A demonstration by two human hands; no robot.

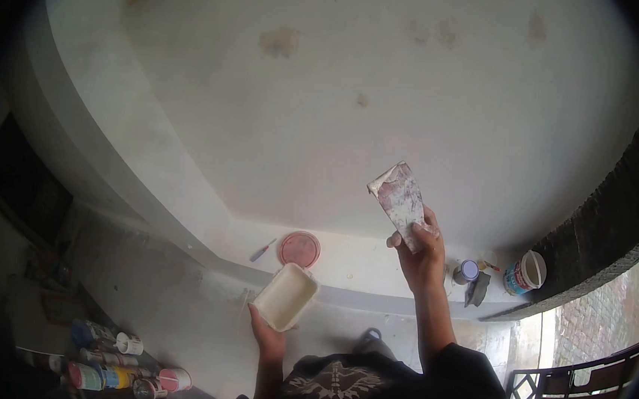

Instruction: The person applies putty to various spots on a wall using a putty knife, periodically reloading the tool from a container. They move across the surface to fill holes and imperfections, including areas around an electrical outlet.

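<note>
My right hand point(422, 252) is raised toward the white wall point(340, 126) and grips a wide putty knife point(400, 194). Its blade is smeared with white filler and points up and to the left, close to the wall. My left hand point(270, 337) is lower and holds a white rectangular tray point(287, 295) from below, tilted toward me. Both arms come up from my dark shirt at the bottom of the view.
A ledge point(359, 266) below the wall bears a round red lid point(300, 249), a small screwdriver point(262, 250), a small tin point(466, 271), a dark scraper point(477, 288) and a paint bucket point(525, 273). Several paint cans point(122, 368) stand at lower left. A dark metal railing point(567, 391) is at lower right.
</note>
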